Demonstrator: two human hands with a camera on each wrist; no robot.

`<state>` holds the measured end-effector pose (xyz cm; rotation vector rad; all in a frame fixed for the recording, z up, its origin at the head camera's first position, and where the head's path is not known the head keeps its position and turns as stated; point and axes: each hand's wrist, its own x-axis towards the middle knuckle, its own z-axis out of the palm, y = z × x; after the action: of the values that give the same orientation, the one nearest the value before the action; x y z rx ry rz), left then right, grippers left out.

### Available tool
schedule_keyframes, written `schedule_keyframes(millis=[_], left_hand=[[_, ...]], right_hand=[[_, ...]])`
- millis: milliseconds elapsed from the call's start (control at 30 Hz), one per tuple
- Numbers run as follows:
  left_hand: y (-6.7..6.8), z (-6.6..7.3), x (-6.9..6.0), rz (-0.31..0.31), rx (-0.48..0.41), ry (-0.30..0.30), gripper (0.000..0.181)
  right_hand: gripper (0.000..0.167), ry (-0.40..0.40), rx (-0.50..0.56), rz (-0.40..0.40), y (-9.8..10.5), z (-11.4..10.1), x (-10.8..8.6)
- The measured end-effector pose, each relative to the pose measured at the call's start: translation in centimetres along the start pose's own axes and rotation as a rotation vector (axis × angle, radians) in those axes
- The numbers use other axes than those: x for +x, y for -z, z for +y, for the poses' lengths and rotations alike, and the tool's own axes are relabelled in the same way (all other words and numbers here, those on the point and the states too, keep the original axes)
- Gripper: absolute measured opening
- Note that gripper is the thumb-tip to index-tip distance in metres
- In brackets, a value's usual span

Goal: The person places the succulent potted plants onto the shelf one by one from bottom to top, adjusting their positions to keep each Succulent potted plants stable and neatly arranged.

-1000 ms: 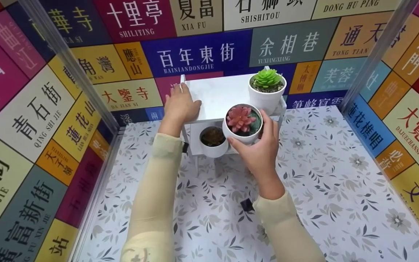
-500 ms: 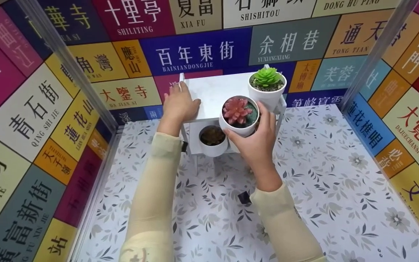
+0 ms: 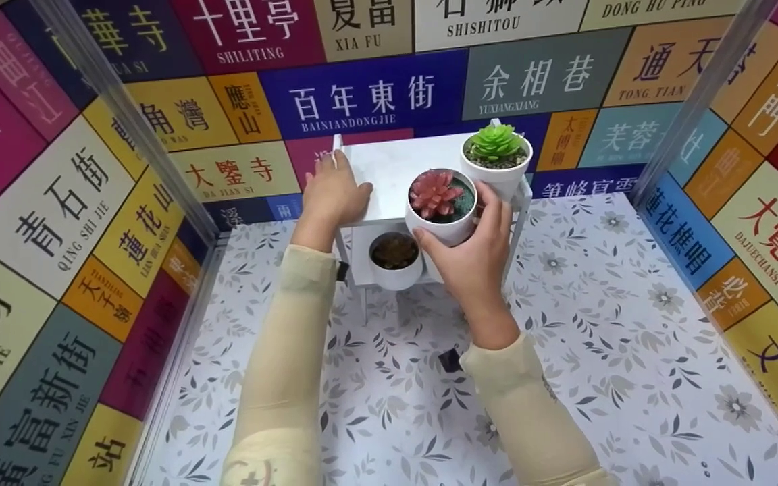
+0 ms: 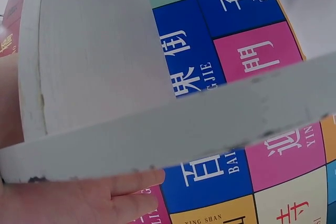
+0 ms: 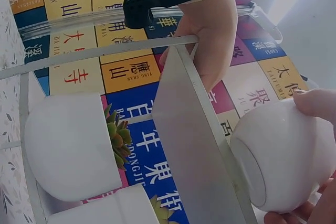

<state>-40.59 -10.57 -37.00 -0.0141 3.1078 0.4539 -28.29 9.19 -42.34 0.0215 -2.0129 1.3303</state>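
My right hand (image 3: 480, 263) holds a round white pot with a red succulent (image 3: 435, 194), thumb on the near side and fingers round the right. The pot (image 5: 283, 156) is tilted at the front edge of the white shelf stand (image 3: 396, 169); whether it touches the board I cannot tell. At the stand's left end my left hand (image 3: 336, 192) grips the side, with the thumb over the top board and the fingers outside the side rail (image 4: 184, 135). A white pot with a green succulent (image 3: 496, 158) stands upright at the top board's right end.
On the lower tier sits a white pot with a dark plant (image 3: 396, 260). Beside it is another white pot (image 5: 105, 208), mostly hidden by my right hand in the head view. Sign-covered walls (image 3: 362, 94) enclose the floral surface (image 3: 605, 324) on three sides.
The red succulent's pot has moved up and slightly left, towards the top board, with my right hand round it. My left hand stays at the stand's left end.
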Motion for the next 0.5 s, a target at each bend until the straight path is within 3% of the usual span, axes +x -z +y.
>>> schedule_keyframes(millis=[500], left_hand=[[0.08,-0.01,-0.11,-0.007,-0.008,-0.002,0.089]], right_hand=[[0.086,-0.006,0.084,0.103,-0.94,0.36,-0.31]])
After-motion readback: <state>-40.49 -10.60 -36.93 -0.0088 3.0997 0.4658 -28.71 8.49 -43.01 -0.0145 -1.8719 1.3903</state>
